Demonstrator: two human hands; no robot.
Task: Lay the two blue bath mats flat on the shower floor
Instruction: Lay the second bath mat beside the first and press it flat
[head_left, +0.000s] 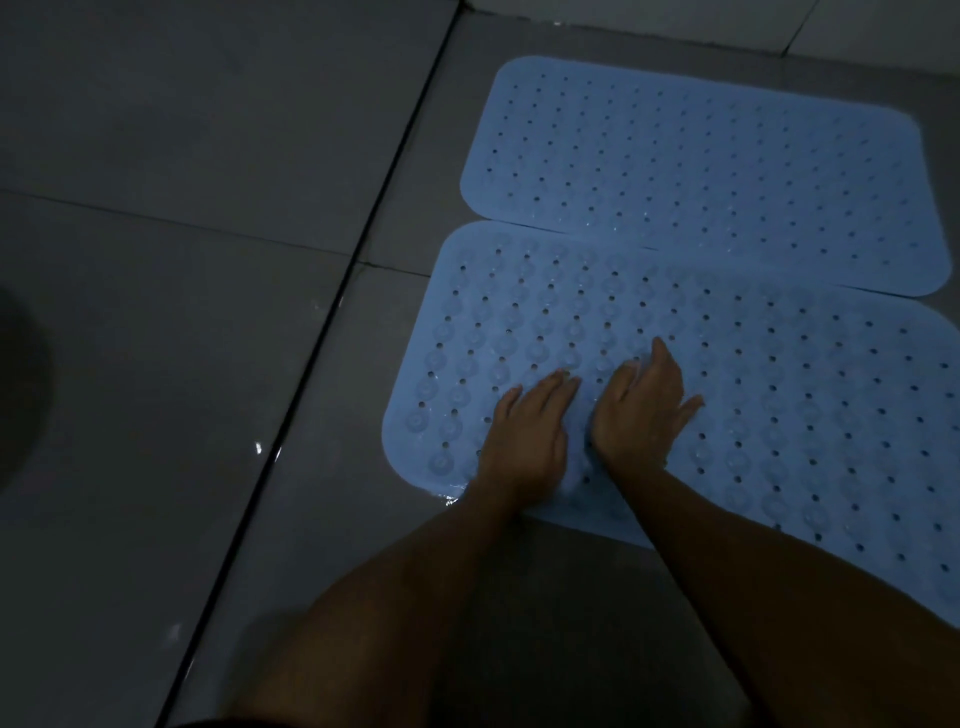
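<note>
Two light blue perforated bath mats lie side by side on the grey tiled floor. The far mat (701, 171) lies flat near the wall. The near mat (779, 405) lies flat in front of it, its far edge slightly over the far mat's near edge. My left hand (524, 431) presses flat on the near mat's left part, fingers straight. Right beside it, my right hand (641, 405) also presses flat on that mat with straight fingers.
A dark groove (332, 306) runs diagonally across the floor left of the mats. Pale wall tiles (727, 21) rise behind the far mat. A dark round shape (21, 389) sits at the left edge. My knee or leg (389, 639) is at the bottom.
</note>
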